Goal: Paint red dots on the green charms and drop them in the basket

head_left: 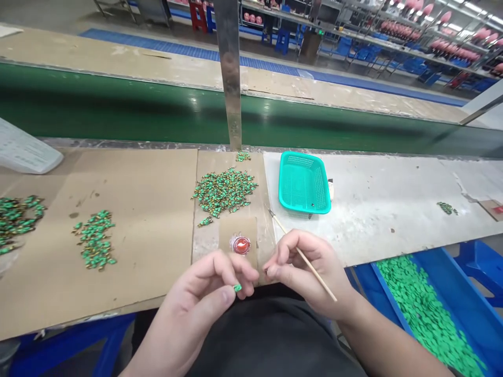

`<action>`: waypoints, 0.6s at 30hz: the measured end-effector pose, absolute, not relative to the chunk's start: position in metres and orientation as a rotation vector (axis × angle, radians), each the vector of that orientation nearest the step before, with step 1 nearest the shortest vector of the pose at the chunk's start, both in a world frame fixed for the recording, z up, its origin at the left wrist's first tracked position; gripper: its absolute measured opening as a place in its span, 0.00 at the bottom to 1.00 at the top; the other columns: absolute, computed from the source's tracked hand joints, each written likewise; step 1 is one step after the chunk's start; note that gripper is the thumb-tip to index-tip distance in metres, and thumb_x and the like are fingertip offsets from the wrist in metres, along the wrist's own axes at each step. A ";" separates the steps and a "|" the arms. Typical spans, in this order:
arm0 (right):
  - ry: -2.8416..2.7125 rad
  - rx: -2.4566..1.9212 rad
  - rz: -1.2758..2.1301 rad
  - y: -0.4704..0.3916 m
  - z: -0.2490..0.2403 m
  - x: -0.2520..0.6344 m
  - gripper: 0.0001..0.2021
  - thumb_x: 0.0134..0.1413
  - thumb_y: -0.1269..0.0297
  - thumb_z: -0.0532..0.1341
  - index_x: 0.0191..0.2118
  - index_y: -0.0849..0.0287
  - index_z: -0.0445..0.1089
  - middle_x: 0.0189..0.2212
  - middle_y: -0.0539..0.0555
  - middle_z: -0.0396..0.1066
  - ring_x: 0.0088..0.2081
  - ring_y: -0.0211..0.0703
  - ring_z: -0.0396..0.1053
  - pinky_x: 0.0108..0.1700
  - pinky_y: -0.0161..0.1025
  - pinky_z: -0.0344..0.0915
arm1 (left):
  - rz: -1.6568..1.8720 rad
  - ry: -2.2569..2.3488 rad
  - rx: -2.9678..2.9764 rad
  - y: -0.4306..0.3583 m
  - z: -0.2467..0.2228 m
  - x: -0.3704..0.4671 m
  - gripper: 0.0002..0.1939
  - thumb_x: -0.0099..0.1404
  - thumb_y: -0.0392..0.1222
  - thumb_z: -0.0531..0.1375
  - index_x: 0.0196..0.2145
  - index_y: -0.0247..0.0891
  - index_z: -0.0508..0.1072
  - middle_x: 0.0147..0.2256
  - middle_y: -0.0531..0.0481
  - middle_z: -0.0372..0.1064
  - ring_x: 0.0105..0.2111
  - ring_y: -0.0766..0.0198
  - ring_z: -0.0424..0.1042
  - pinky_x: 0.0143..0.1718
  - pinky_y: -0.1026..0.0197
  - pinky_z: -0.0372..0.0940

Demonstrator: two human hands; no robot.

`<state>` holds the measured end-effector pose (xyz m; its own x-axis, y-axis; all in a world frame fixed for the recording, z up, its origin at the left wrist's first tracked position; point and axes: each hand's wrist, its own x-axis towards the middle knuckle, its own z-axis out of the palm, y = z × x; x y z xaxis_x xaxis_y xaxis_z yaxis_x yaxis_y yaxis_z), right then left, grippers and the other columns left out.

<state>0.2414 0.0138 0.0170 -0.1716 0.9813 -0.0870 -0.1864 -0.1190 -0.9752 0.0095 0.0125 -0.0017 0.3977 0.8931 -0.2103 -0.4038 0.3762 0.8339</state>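
Note:
Between the thumb and fingers of my left hand [210,293] is a small green piece [237,288]. My right hand [310,272] is closed around a thin wooden-handled brush [314,269], whose dark tip points up and left. Its thumb and index finger also pinch a tiny dark piece [266,271]. Just beyond my hands, a small pool of red paint [241,245] sits on a square of cardboard [227,230]. Behind that lies a large pile of small green and gold pieces [226,191].
A teal basket [305,205] stands right of the pile. More green pieces [96,241] lie at left, near a white container [27,149]. At lower right, a blue bin [463,293] holds many green pieces. A metal post [230,78] rises behind the pile.

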 end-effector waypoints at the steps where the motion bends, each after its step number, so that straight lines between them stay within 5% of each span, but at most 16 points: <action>1: -1.144 -1.016 1.454 0.012 0.016 0.240 0.17 0.61 0.59 0.83 0.38 0.55 0.75 0.34 0.51 0.86 0.34 0.40 0.85 0.39 0.33 0.81 | 0.933 0.773 0.766 0.011 0.001 0.011 0.15 0.70 0.55 0.79 0.34 0.45 0.84 0.40 0.50 0.82 0.38 0.61 0.77 0.45 0.65 0.75; 18: -1.881 -0.771 0.647 0.004 0.032 0.238 0.12 0.71 0.81 0.69 0.44 0.55 0.71 0.43 0.57 0.86 0.42 0.44 0.85 0.48 0.41 0.86 | 0.880 0.767 0.813 0.007 0.009 0.016 0.17 0.72 0.55 0.77 0.32 0.43 0.82 0.33 0.51 0.77 0.31 0.65 0.72 0.35 0.67 0.71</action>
